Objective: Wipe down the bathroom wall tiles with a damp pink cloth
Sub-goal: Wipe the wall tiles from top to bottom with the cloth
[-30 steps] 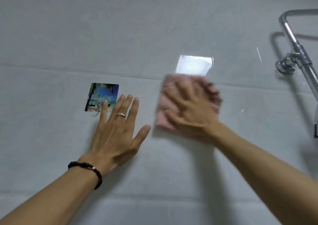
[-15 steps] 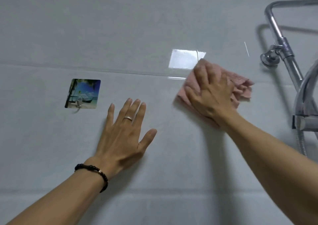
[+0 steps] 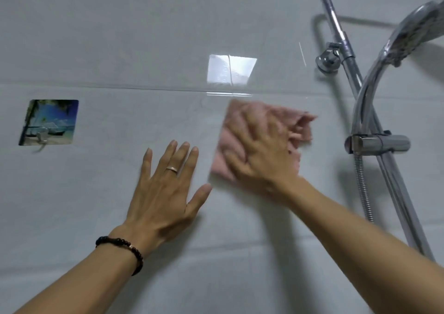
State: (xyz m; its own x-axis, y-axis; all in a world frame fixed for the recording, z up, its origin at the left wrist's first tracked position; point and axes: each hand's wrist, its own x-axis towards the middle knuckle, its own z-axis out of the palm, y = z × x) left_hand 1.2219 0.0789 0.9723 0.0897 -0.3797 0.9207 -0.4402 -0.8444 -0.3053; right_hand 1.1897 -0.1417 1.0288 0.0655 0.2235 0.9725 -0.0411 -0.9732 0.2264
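Note:
The pale grey wall tiles (image 3: 120,37) fill the view, with a bright light reflection above the middle. A crumpled pink cloth (image 3: 301,124) lies flat against the tile just below a horizontal grout line. My right hand (image 3: 262,152) presses on it with fingers spread; both are motion-blurred. To the left of the cloth, my left hand (image 3: 165,193) rests flat on the wall with its fingers spread. It wears a ring, has a dark bead bracelet at the wrist, and holds nothing.
A square adhesive hook (image 3: 49,121) with a beach picture sticks to the wall at far left. On the right stand a chrome shower rail (image 3: 341,37), a shower head (image 3: 418,25), a slider bracket (image 3: 379,143) and a metal hose (image 3: 362,186), close to the cloth's right edge.
My right hand has slid the cloth down and slightly left from the grout line. The view has shifted right, bringing the shower head into sight. My left hand stays flat on the wall.

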